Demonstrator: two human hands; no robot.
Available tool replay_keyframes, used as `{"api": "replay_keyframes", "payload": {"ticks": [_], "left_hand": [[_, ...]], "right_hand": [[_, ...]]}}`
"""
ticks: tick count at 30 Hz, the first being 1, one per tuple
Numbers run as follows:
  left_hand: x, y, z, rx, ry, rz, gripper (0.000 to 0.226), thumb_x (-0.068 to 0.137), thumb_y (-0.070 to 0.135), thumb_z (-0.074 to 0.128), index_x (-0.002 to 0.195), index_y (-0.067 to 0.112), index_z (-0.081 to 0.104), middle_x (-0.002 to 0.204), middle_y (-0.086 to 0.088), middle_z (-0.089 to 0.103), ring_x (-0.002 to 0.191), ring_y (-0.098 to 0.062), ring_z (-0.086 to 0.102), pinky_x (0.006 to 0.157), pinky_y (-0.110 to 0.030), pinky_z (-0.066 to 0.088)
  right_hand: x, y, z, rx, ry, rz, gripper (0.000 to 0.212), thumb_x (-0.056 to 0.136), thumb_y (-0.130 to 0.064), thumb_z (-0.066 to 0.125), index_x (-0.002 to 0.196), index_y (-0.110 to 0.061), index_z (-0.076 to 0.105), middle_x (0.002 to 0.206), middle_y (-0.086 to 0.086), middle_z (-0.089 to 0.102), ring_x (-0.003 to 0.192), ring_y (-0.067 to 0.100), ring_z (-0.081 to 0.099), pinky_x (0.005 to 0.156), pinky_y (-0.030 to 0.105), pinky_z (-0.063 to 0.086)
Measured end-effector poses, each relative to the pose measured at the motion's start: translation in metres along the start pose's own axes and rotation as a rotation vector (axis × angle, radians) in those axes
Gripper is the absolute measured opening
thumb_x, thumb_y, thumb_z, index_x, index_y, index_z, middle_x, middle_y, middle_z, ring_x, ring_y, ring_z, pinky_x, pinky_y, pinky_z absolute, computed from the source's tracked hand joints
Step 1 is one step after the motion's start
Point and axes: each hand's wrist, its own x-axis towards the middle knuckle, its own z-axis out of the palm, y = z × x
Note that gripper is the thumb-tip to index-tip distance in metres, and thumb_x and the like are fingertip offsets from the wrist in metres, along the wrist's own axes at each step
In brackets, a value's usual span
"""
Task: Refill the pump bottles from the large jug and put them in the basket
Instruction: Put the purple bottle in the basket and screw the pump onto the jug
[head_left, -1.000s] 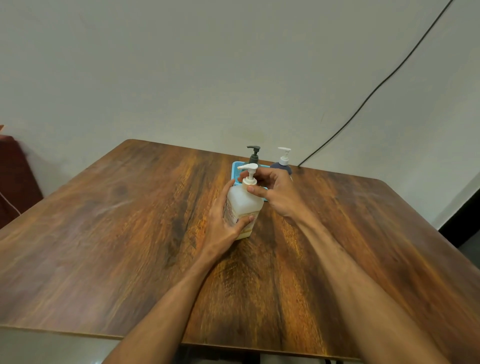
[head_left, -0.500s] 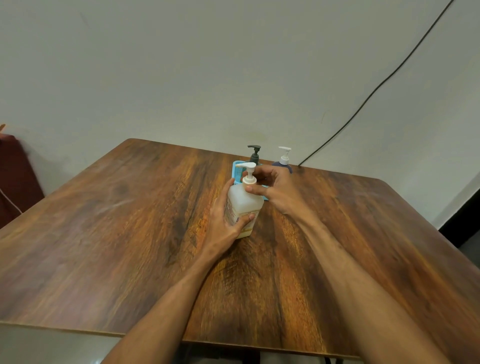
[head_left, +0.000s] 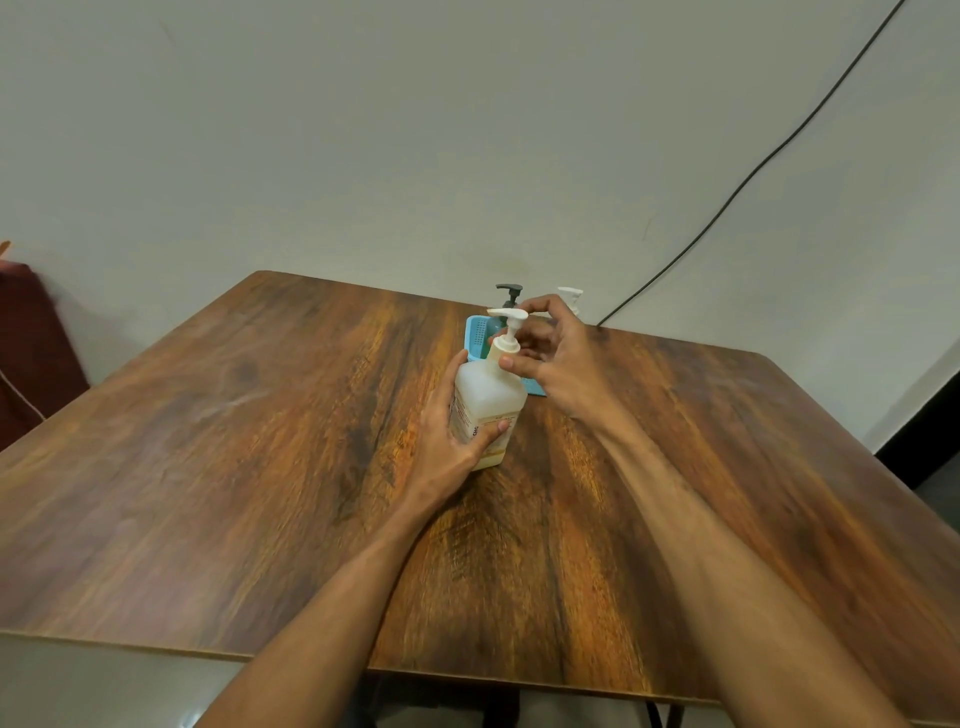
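A translucent white pump bottle (head_left: 488, 395) with a label stands upright on the wooden table (head_left: 260, 441). My left hand (head_left: 447, 447) grips its body from the left. My right hand (head_left: 558, 358) pinches the white pump collar at the bottle's neck, with the pump head (head_left: 508, 313) pointing left above it. Behind the bottle sits a light blue basket (head_left: 477, 335), mostly hidden by the bottle and my right hand. A dark pump head (head_left: 509, 292) and a white pump head (head_left: 570, 295) rise from behind the basket and my right hand. No large jug is in view.
A black cable (head_left: 753, 176) runs down the wall to the table's far edge. A dark red piece of furniture (head_left: 31, 358) stands at the left against the wall. The table's near edge lies close to me.
The pump head has risen higher above the bottle's neck, and my right hand has lifted slightly with it. My left hand keeps its grip on the bottle.
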Motion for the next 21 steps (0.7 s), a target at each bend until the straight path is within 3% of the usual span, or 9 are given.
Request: {"api": "replay_keyframes", "payload": {"ticks": [13, 19, 21], "left_hand": [[0.0, 0.002, 0.001, 0.0, 0.01, 0.019, 0.093, 0.084, 0.028, 0.085, 0.16, 0.024, 0.031, 0.158, 0.005, 0.045, 0.141, -0.013, 0.048, 0.114, -0.049, 0.046], [0.0, 0.001, 0.001, 0.0, -0.004, 0.011, 0.093, 0.085, 0.028, 0.085, 0.16, 0.029, 0.03, 0.158, 0.01, 0.044, 0.139, -0.01, 0.049, 0.112, -0.049, 0.049], [0.0, 0.002, 0.001, 0.005, -0.005, 0.017, 0.094, 0.085, 0.03, 0.085, 0.16, 0.031, 0.029, 0.158, 0.011, 0.043, 0.139, -0.01, 0.049, 0.112, -0.05, 0.048]], "right_hand": [[0.007, 0.007, -0.003, -0.095, -0.068, -0.001, 0.05, 0.077, 0.002, 0.081, 0.124, -0.008, 0.065, 0.117, 0.005, 0.072, 0.108, 0.016, 0.069, 0.096, 0.037, 0.057], [0.004, 0.011, 0.002, -0.166, -0.018, 0.017, 0.049, 0.07, -0.022, 0.092, 0.113, -0.011, 0.072, 0.097, -0.003, 0.071, 0.083, 0.008, 0.063, 0.072, 0.021, 0.052], [0.002, 0.015, 0.002, -0.145, -0.01, 0.029, 0.051, 0.07, -0.026, 0.092, 0.113, -0.012, 0.071, 0.099, 0.0, 0.069, 0.085, 0.009, 0.061, 0.072, 0.02, 0.052]]}}
